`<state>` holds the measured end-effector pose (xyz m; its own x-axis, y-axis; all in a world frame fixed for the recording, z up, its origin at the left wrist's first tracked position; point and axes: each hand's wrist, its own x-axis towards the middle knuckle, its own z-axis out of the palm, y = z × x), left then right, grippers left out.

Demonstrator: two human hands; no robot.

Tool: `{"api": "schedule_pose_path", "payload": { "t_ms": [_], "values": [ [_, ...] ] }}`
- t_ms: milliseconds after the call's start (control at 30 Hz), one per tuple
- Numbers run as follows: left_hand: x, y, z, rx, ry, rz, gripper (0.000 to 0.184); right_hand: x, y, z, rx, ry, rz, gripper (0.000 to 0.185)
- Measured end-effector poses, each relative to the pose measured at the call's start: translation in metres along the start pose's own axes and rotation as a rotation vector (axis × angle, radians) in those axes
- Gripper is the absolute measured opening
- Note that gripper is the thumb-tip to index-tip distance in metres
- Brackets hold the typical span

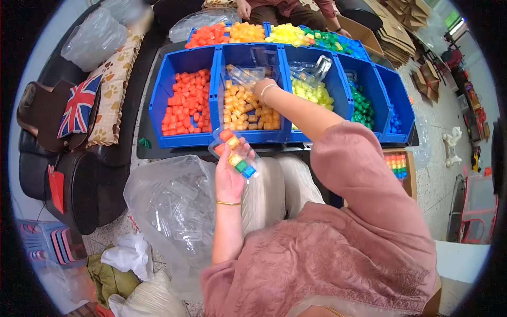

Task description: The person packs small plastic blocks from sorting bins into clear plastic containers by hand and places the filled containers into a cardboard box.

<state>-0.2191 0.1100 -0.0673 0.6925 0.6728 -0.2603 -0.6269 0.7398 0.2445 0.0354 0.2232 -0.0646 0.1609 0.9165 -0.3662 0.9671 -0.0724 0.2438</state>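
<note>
My left hand (231,168) holds a clear plastic tray (213,142) at a slant in front of the blue bins. In the tray sit small translucent cubes (236,158) in red, orange, yellow, green and blue. My right hand (265,89) reaches into the bin of orange cubes (244,108), beside a clear plastic container (245,77) lying on them. Its fingertips are hidden, so I cannot tell what they grip. Left of it is the bin of red cubes (186,98); to the right are yellow cubes (314,94), green cubes (363,108) and blue cubes (395,122).
A large clear bag (169,195) of clear plastic trays stands by my left forearm. Behind the front bins, a second row holds more cubes (247,33), and another person's hand (244,10) shows there. A cardboard box (409,171) at right contains filled trays (396,165).
</note>
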Motion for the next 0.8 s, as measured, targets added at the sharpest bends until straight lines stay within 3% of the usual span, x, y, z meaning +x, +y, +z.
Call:
{"api": "schedule_pose_path", "payload": {
  "t_ms": [133, 200, 267, 367, 433, 533, 600, 667, 800],
  "values": [
    [0.006, -0.003, -0.008, 0.001, -0.006, 0.022, 0.033, -0.049, -0.005, -0.029, 0.152, 0.262, -0.001, 0.023],
    [0.014, -0.006, -0.014, -0.04, -0.049, 0.007, 0.038, -0.082, -0.012, -0.013, 0.528, 0.645, -0.216, 0.018],
    [0.016, -0.014, -0.001, 0.038, 0.009, 0.011, 0.039, -0.156, -0.027, -0.033, 0.822, 0.611, -0.343, 0.017],
    [0.018, -0.03, 0.018, 0.178, 0.053, -0.017, 0.038, -0.195, -0.038, -0.009, 0.769, 0.715, -0.317, 0.016],
    [0.019, -0.041, 0.021, 0.252, 0.0, -0.091, 0.037, -0.205, -0.029, 0.005, 0.678, 0.886, -0.452, 0.013],
    [0.022, -0.066, 0.035, 0.288, -0.009, -0.14, 0.039, -0.22, -0.005, 0.019, 0.56, 0.997, -0.453, 0.009],
    [0.025, -0.082, 0.045, 0.224, -0.039, -0.203, 0.039, -0.237, 0.013, 0.03, 0.55, 0.996, -0.397, 0.01],
    [0.028, -0.095, 0.053, 0.133, -0.044, -0.28, 0.038, -0.252, 0.041, 0.045, 0.764, 1.017, -0.298, 0.009],
    [0.032, -0.109, 0.056, 0.174, -0.028, -0.262, 0.033, -0.251, 0.153, 0.107, 0.754, 1.153, 0.525, 0.017]
  ]
}}
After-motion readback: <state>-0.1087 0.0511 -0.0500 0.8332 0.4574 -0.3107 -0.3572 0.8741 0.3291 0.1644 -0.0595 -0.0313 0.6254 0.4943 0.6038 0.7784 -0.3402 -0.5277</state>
